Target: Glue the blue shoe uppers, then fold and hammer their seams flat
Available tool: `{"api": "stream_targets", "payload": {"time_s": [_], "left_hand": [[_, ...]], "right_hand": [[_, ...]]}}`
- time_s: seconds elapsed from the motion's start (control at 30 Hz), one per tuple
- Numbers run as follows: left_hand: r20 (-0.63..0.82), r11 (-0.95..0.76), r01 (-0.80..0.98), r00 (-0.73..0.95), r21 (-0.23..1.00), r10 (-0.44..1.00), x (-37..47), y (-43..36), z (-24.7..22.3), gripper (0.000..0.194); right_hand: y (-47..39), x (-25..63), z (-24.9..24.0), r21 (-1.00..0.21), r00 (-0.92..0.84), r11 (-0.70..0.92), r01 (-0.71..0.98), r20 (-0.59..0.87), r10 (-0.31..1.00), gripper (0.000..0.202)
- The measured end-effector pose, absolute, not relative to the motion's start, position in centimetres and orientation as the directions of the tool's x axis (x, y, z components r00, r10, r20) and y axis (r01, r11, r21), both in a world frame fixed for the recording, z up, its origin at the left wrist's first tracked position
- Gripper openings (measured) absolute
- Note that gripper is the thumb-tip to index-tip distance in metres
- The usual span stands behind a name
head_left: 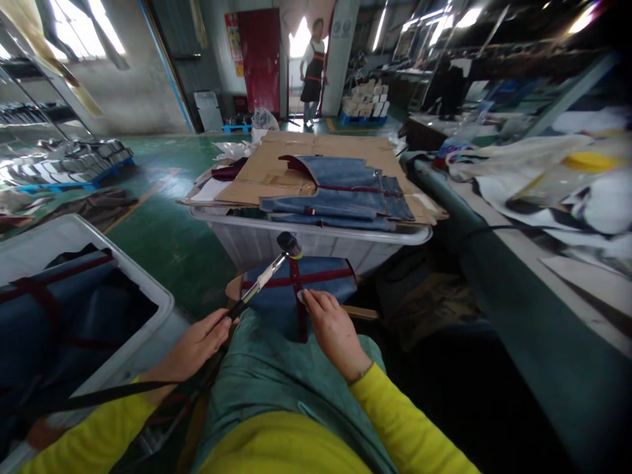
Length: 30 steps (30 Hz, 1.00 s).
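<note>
My left hand (197, 345) is closed around the handle of a hammer (263, 280). The hammer's dark head is raised above a blue leather-like piece (269, 316) with crossing dark red straps, which lies over my knees. On the right, my right hand (336, 332) rests at the upright red strap (296, 286), thumb and fingers pinched together. Something small and pale shows at those fingertips, too small to name. A flat wooden-looking bar (360, 312) sticks out from under the blue piece.
Ahead stands a white bin (316, 245) topped with cardboard (345, 146) and several blue panels (340, 174). Another white bin (165, 289) with blue pieces is at my left. A cluttered bench (518, 243) runs along the right. A person (313, 69) stands by the far doorway.
</note>
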<state>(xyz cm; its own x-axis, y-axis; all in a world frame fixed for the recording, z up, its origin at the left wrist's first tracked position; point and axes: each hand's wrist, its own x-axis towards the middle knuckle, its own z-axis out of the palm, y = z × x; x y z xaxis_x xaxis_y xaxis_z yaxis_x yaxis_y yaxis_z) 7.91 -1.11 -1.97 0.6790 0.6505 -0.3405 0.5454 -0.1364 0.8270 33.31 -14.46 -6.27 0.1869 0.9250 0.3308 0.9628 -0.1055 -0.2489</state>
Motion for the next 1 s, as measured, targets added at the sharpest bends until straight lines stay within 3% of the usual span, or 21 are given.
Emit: {"api": "stream_targets", "payload": {"time_s": [0.1, 0.23, 0.37, 0.53, 0.67, 0.83, 1.0], "left_hand": [[-0.281, -0.324, 0.579, 0.719, 0.749, 0.636, 7.9, -1.5, -2.8, 0.039], [-0.284, -0.413, 0.598, 0.744, 0.687, 0.605, 7.7, -1.7, -2.9, 0.035], [-0.212, -0.415, 0.567, 0.736, 0.711, 0.643, 7.5, -1.7, -2.4, 0.038], [-0.261, -0.414, 0.594, 0.737, 0.690, 0.624, 7.9, -1.5, -3.2, 0.035], [-0.228, -0.358, 0.546, 0.735, 0.758, 0.638, 8.9, -1.7, -2.7, 0.038], [-0.250, -0.417, 0.571, 0.754, 0.707, 0.607, 10.6, -1.4, -1.8, 0.033], [-0.208, -0.413, 0.511, 0.782, 0.754, 0.587, 12.8, -2.2, -0.3, 0.039]], "right_hand": [[-14.5, 33.2, -6.2, -0.261, 0.204, -0.118, 0.958, 0.331, 0.921, 0.041], [-14.6, 33.2, -6.3, -0.266, 0.189, -0.101, 0.959, 0.329, 0.925, 0.043], [-14.8, 33.3, -6.5, -0.274, 0.196, -0.104, 0.956, 0.331, 0.923, 0.043], [-14.9, 33.3, -6.4, -0.284, 0.198, -0.104, 0.953, 0.328, 0.924, 0.042], [-15.0, 33.5, -6.5, -0.282, 0.200, -0.102, 0.954, 0.342, 0.918, 0.043], [-15.2, 33.5, -6.6, -0.287, 0.209, -0.108, 0.952, 0.347, 0.914, 0.041], [-15.1, 33.3, -7.2, -0.295, 0.233, -0.133, 0.946, 0.336, 0.913, 0.041]]}}
